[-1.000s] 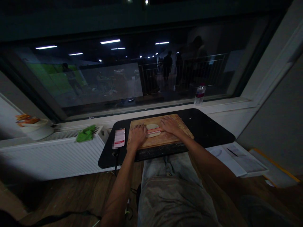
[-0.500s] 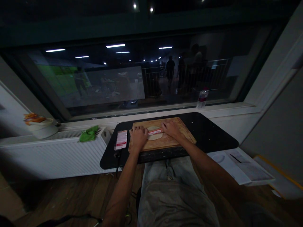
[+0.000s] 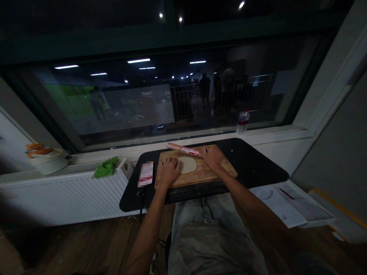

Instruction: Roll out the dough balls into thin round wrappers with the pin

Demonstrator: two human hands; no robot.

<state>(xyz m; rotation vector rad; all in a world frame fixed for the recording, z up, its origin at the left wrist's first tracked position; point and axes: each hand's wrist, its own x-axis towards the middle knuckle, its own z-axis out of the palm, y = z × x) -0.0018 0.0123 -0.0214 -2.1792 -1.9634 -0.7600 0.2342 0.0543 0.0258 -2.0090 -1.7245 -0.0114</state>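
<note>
A thin flat round of dough [image 3: 188,165] lies on the wooden cutting board [image 3: 174,182]. The rolling pin [image 3: 183,149], a slim wooden stick with a red and white label, is tilted across the far side of the board, off the dough. My right hand [image 3: 211,157] grips its right end. At the left edge of the dough is my left hand [image 3: 169,172], fingers apart and curved above the board, holding nothing I can see. Whether its fingertips touch the dough, I cannot tell.
The board rests on a black table [image 3: 252,168]. A phone [image 3: 146,173] with a cable lies left of the board. A water bottle [image 3: 243,121] stands on the windowsill. A green cloth [image 3: 106,168] and a white pot [image 3: 50,162] sit on the radiator; papers [image 3: 283,202] lie at right.
My left hand has let go of the rolling pin. The pin has lifted off the dough and swung to the far side, held by my right hand alone.
</note>
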